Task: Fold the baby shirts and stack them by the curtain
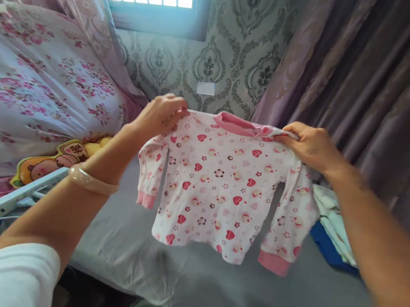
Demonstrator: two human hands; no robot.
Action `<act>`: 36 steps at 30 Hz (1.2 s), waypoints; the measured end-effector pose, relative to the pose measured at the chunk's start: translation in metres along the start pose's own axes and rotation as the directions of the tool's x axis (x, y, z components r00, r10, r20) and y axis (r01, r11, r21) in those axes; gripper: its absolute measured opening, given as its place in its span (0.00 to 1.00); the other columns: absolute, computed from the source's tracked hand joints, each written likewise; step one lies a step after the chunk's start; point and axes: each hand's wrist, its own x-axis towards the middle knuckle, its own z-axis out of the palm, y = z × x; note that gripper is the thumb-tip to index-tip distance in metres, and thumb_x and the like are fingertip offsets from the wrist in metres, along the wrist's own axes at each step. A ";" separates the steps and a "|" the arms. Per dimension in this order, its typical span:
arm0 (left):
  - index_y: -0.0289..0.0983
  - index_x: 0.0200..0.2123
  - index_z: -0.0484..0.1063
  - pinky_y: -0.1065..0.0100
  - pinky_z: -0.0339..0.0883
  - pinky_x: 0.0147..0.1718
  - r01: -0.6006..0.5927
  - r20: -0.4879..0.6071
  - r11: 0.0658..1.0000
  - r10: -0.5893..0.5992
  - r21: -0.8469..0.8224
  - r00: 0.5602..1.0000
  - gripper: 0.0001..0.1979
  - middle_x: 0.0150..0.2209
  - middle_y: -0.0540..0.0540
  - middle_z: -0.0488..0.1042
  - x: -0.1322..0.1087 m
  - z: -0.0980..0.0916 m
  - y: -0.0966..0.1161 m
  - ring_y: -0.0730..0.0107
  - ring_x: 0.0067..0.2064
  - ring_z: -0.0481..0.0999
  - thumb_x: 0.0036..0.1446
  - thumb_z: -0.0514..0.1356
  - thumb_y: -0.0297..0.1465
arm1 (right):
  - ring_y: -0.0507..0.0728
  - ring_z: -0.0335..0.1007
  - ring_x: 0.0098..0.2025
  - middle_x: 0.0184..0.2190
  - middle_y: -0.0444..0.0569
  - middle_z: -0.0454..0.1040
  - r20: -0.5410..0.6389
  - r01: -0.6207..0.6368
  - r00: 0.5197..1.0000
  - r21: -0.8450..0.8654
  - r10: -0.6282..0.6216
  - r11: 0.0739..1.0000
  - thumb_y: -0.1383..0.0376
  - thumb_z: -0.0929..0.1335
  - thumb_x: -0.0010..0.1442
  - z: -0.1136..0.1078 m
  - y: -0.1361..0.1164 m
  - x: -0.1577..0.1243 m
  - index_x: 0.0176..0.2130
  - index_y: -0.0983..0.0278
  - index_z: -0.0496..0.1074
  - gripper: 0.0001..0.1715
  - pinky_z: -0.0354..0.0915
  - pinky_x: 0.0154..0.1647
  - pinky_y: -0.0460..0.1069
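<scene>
A small long-sleeved shirt (218, 185), white with red hearts, flowers and little figures, hangs spread out between my hands above the bed. Its collar and cuffs are pink. My left hand (165, 113) pinches the shoulder on the left, fingers closed on the cloth. On the other side, my right hand (310, 144) grips the opposite shoulder near the collar, thumb and fingers pressed together. Both sleeves dangle loosely, and the hem hangs free over the grey sheet (124, 248).
Folded clothes (335, 226), white over blue, lie on the bed at the right. At the left are a yellow cartoon cushion (42, 170) and a white power strip (13, 204) with a cable. A floral cloth (47, 87) and purple curtains (350, 82) flank the patterned wall.
</scene>
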 end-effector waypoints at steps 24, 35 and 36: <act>0.37 0.46 0.68 0.67 0.65 0.43 0.590 0.457 0.803 -0.559 0.090 0.691 0.11 0.46 0.40 0.74 -0.074 0.241 -0.003 0.61 0.48 0.73 0.65 0.50 0.33 | 0.58 0.73 0.44 0.40 0.53 0.78 0.405 -0.337 0.856 -0.034 0.321 0.941 0.60 0.64 0.64 0.238 0.073 -0.019 0.45 0.63 0.74 0.14 0.61 0.40 0.46; 0.36 0.49 0.65 0.64 0.66 0.40 0.556 0.504 0.804 -0.576 0.209 0.643 0.15 0.49 0.36 0.70 -0.073 0.280 -0.011 0.58 0.45 0.76 0.68 0.44 0.34 | 0.59 0.72 0.46 0.47 0.56 0.74 0.475 -0.334 0.800 -0.154 0.366 0.930 0.60 0.58 0.69 0.287 0.078 -0.027 0.46 0.63 0.69 0.15 0.60 0.40 0.48; 0.36 0.49 0.64 0.64 0.67 0.40 0.543 0.509 0.812 -0.567 0.214 0.648 0.15 0.49 0.36 0.70 -0.072 0.284 -0.014 0.58 0.45 0.76 0.68 0.44 0.34 | 0.59 0.72 0.46 0.48 0.56 0.74 0.484 -0.322 0.800 -0.156 0.356 0.934 0.60 0.58 0.69 0.291 0.080 -0.027 0.46 0.63 0.69 0.15 0.61 0.41 0.48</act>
